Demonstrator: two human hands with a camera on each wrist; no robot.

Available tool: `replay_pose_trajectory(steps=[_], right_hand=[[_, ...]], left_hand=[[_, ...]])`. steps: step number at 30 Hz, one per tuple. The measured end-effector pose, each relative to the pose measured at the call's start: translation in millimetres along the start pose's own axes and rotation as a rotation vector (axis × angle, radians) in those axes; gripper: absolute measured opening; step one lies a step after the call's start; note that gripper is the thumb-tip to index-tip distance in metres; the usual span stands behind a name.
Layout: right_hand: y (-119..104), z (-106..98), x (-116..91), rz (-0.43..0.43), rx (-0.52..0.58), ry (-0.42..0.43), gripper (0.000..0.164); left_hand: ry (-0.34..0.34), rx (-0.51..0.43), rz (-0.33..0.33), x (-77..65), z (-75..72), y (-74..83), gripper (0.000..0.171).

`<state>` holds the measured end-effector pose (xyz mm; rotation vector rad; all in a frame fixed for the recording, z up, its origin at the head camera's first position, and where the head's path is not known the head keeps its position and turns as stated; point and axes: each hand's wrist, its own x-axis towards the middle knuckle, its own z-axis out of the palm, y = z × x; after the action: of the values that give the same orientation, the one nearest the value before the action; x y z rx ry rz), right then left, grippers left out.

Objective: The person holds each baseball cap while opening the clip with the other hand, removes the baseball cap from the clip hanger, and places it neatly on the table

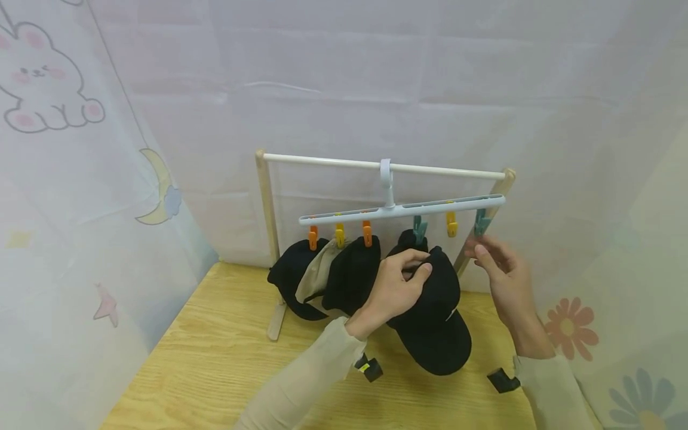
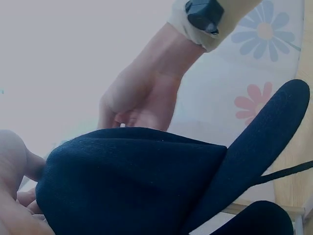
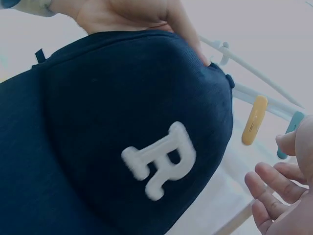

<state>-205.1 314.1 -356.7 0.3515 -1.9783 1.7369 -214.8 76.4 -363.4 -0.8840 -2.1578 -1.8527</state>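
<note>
Near the right half of the hanger (image 1: 402,211), we see the lettered cap (image 3: 117,112) pinched by the left hand (image 1: 395,286), thumb against fingers. The right hand (image 1: 507,278), fingers parted and gripping nothing, lies just beside the teal clip (image 1: 482,222) at the hanger's right end. Beneath its left half we note three clipped caps (image 1: 315,276).

This was a small corner with cloth walls (image 1: 430,71), a bit like a kid's playroom, but you could not tell if it was in a home. The pale cloth hung behind and on both sides, with fold lines in it. A bunny (image 1: 45,83) and a yellow moon (image 1: 163,179) were on the left, and a red flower (image 1: 567,326) was on the right. A wooden table (image 1: 177,358) held a little rack (image 1: 322,161) with caps (image 1: 355,275).
</note>
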Motion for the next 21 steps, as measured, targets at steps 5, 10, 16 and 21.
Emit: replay_pose_trajectory(steps=[5,10,16,21], right_hand=[[12,-4,-14,0.051,-0.062,-0.024,0.041],[25,-14,-34,0.096,-0.170,-0.073,0.040],[39,-28,-55,0.168,-0.308,-0.153,0.044],[43,-38,-65,0.306,-0.322,-0.264,0.055]], left_hand=[[0.016,-0.025,-0.009,-2.9,-0.8,-0.3,0.026],[0.020,-0.058,-0.014,-7.2,0.9,2.0,0.027],[0.018,-0.087,0.003,-10.7,4.5,4.5,0.028],[0.030,-0.091,0.025,-12.9,6.3,6.5,0.028]])
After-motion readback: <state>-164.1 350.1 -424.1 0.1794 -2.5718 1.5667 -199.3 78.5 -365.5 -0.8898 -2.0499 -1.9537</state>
